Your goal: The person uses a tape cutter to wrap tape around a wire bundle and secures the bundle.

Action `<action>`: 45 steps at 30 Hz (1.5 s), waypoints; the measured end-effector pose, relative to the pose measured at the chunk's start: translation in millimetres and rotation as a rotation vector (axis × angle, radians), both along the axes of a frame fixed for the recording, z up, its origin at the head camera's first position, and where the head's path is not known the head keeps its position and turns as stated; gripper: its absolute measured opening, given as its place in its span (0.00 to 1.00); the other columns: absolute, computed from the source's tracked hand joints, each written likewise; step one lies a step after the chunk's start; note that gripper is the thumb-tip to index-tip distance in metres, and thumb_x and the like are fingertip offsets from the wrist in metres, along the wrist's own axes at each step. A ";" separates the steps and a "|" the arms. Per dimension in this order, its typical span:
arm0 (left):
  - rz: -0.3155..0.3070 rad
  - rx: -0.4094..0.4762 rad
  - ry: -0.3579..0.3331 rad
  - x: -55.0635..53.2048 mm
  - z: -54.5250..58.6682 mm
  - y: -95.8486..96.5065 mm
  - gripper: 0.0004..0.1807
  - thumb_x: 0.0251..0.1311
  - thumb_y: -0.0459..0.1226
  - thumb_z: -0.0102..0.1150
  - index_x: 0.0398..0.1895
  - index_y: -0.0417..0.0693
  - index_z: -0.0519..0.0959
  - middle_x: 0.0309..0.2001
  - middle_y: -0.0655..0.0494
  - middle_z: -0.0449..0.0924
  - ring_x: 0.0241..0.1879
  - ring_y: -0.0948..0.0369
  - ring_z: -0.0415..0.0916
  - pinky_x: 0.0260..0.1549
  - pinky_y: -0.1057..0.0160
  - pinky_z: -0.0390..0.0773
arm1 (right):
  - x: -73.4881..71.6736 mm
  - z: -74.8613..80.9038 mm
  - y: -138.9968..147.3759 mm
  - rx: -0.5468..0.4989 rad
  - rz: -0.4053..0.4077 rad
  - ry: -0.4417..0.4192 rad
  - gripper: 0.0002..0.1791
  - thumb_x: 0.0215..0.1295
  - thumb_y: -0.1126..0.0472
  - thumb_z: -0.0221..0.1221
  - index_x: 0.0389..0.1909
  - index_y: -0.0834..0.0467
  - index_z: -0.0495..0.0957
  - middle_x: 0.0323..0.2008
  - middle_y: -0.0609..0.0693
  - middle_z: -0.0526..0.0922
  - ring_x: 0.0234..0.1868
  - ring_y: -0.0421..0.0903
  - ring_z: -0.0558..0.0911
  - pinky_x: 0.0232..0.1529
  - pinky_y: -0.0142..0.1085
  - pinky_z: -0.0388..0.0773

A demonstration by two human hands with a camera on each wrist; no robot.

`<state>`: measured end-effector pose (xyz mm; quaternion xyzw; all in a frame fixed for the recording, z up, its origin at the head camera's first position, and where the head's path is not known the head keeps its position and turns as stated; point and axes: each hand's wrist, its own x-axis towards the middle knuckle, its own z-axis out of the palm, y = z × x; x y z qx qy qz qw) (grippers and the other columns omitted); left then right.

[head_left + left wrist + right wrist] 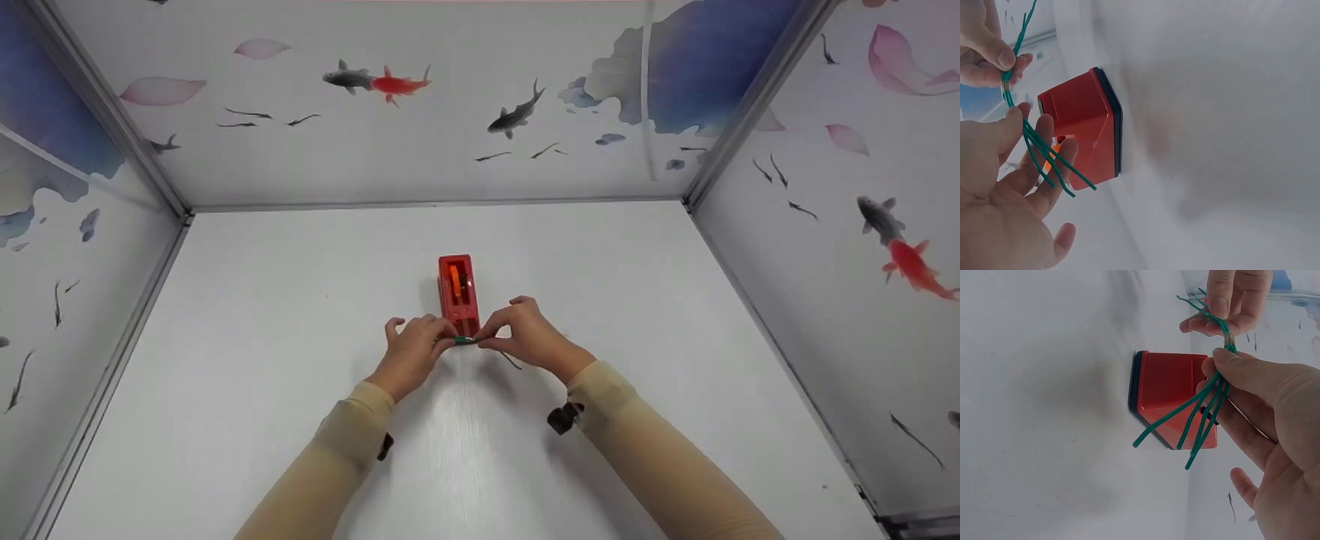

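Observation:
Both hands hold one bundle of thin green wires (1035, 136) level in front of a red tape dispenser (460, 309). My left hand (414, 349) pinches the bundle between thumb and fingertips left of the middle, and my right hand (532, 337) pinches it just to the right. A short band of clear, brownish tape (1229, 340) wraps the wires between the two grips. Several loose wire ends fan out past each hand's fingers. The dispenser stands upright right behind the fingertips, its orange tape roll (454, 280) showing from above.
A white table (300, 450) lies under the hands. White panels (450, 165) painted with fish and petals stand at the back, left and right, joined by grey metal frame bars (435, 204). Dark wrist cameras (562, 418) hang under the sleeves.

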<state>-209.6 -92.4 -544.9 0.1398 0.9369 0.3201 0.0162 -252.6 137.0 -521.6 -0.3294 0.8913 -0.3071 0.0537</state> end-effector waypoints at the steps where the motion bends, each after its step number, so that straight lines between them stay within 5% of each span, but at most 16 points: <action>1: 0.001 -0.002 0.007 0.1 0.1 0.0 0.05 0.72 0.43 0.61 0.46 0.58 0.81 0.43 0.59 0.82 0.52 0.56 0.77 0.70 0.34 0.47 | -0.1 -0.1 -0.3 0.005 -0.001 0.006 0.05 0.62 0.61 0.73 0.39 0.53 0.92 0.35 0.45 0.92 0.41 0.42 0.87 0.74 0.60 0.56; 12: -0.052 -0.138 0.186 1.8 3.5 1.6 0.06 0.67 0.39 0.66 0.45 0.57 0.82 0.42 0.62 0.86 0.49 0.59 0.78 0.71 0.37 0.51 | -2.3 0.2 -1.7 0.023 -0.007 -0.011 0.05 0.61 0.60 0.73 0.38 0.51 0.92 0.35 0.41 0.92 0.41 0.38 0.87 0.75 0.59 0.52; 21: -0.072 -0.240 0.420 5.0 5.1 1.5 0.08 0.65 0.36 0.68 0.44 0.58 0.83 0.44 0.62 0.88 0.48 0.59 0.81 0.67 0.38 0.60 | -5.2 -3.1 2.3 0.082 0.021 -0.137 0.14 0.74 0.52 0.63 0.56 0.48 0.87 0.49 0.39 0.90 0.56 0.39 0.86 0.76 0.63 0.37; 28: -0.077 -0.289 0.576 6.1 2.6 1.2 0.10 0.63 0.33 0.70 0.43 0.56 0.83 0.43 0.60 0.88 0.46 0.58 0.83 0.65 0.38 0.65 | -7.0 -0.9 3.0 0.124 0.058 -0.130 0.13 0.77 0.54 0.59 0.55 0.49 0.87 0.43 0.39 0.91 0.54 0.40 0.86 0.76 0.64 0.35; 35: -0.082 -0.325 0.597 5.0 2.5 1.0 0.09 0.64 0.34 0.70 0.44 0.57 0.84 0.44 0.60 0.88 0.46 0.58 0.82 0.64 0.39 0.64 | -6.3 4.4 1.6 0.128 0.101 -0.104 0.11 0.74 0.56 0.62 0.52 0.51 0.88 0.41 0.41 0.92 0.52 0.40 0.88 0.76 0.63 0.40; 45: -0.076 -0.346 0.553 5.4 4.7 6.1 0.08 0.63 0.38 0.72 0.44 0.58 0.87 0.44 0.59 0.88 0.46 0.58 0.81 0.61 0.41 0.65 | -3.4 5.2 1.3 0.135 0.057 -0.019 0.08 0.67 0.58 0.69 0.45 0.49 0.91 0.38 0.41 0.91 0.48 0.40 0.86 0.73 0.64 0.43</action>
